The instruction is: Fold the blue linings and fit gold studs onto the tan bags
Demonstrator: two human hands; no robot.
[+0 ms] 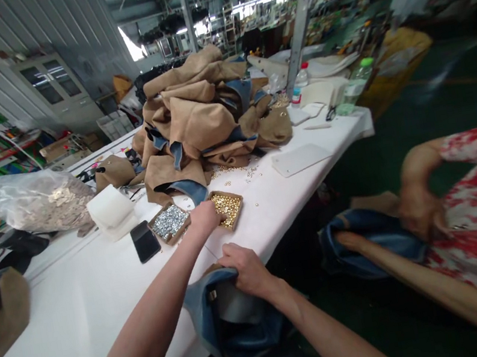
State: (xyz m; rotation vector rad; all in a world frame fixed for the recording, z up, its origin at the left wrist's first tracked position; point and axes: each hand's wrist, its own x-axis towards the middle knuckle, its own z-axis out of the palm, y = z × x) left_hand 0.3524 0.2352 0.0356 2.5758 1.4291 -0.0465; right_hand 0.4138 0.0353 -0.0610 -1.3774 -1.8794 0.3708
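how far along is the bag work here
Done: cannot tell; no finished pile is clearly set apart. In hand: the right hand grips a blue-lined bag at the table edge, while the left hand reaches into the gold stud tray. Left: seemingly the tan heap behind.

**Gold studs in a tray, blue bag at the edge**

A shallow brown cardboard tray of small gold metal studs [227, 207] lies flat on the white tabletop [80, 302], turned at an angle, just beside a matching tray. The studs fill it in a loose, shiny layer, and a few more lie scattered on the tabletop beyond it. A soft blue denim bag with tan suede lining [230, 320] hangs over the near tabletop edge, its mouth open and its rim crumpled.
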